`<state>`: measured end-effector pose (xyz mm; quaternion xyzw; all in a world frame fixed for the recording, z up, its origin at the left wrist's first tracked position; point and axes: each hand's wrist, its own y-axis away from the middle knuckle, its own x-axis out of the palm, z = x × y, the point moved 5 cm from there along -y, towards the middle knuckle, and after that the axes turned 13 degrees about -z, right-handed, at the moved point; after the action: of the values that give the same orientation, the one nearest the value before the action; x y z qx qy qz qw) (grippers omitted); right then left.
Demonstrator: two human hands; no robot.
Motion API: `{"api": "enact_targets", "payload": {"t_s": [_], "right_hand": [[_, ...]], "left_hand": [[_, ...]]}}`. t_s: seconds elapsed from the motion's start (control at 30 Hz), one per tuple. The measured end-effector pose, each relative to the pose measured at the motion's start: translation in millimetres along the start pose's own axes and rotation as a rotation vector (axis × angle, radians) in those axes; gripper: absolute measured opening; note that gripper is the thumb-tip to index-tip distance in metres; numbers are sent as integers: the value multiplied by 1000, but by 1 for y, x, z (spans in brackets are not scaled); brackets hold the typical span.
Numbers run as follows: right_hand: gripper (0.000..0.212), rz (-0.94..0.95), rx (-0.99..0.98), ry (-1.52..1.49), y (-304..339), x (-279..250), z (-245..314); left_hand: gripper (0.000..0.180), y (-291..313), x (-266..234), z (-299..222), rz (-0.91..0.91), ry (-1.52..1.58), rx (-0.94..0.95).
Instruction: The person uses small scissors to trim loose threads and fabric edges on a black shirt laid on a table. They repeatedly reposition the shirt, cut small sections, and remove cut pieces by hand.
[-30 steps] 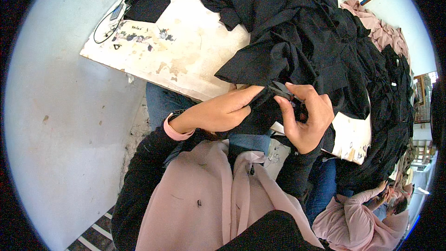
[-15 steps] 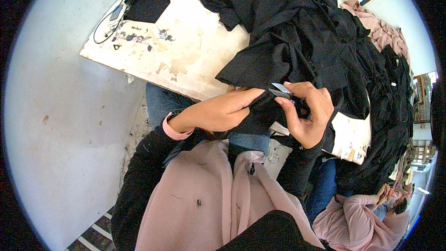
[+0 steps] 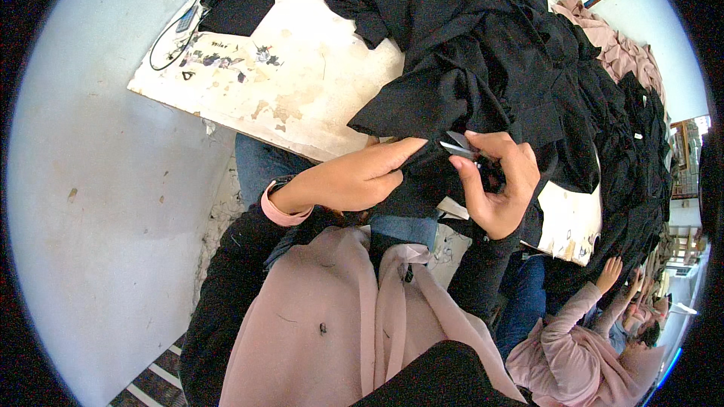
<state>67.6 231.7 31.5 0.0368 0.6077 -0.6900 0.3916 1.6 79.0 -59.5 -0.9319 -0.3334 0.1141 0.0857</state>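
Observation:
My left hand [image 3: 360, 179] is closed on the near edge of a black garment [image 3: 445, 98], with thumb and fingers pressed on the cloth. To its right, my right hand [image 3: 499, 181] grips small thread snips [image 3: 458, 146] between thumb and fingers. The two metal blades stand apart and point left, toward my left fingertips, close above the cloth. The garment spreads from my hands up over the table, and part of it hangs down toward my lap. My left fingertips below the fabric are hidden.
The white, stained table [image 3: 309, 60] carries a big heap of black cloth. Pinkish fabric [image 3: 615, 49] lies behind the heap. A cable [image 3: 162, 60] is at the far left corner. At lower right a co-worker in a pink top [image 3: 566, 354] reaches over black cloth.
The snips have turned slightly in my right hand. My left hand has barely moved. The co-worker's arms have stretched out over the cloth.

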Motion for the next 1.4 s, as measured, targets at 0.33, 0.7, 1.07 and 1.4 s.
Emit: {"api": "enact_targets", "payload": {"t_s": [0.33, 0.7, 1.07, 1.4], "right_hand": [[27, -104, 275, 24, 18, 5, 18], [20, -204, 152, 232, 20, 21, 34], [16, -187, 132, 234, 21, 25, 31], [36, -427, 694, 84, 80, -45, -59]], "left_hand": [[67, -3, 3, -4, -163, 26, 32], [74, -4, 13, -15, -76, 102, 60], [55, -5, -1, -7, -218, -78, 122], [48, 11, -229, 83, -710, -77, -275]]}}
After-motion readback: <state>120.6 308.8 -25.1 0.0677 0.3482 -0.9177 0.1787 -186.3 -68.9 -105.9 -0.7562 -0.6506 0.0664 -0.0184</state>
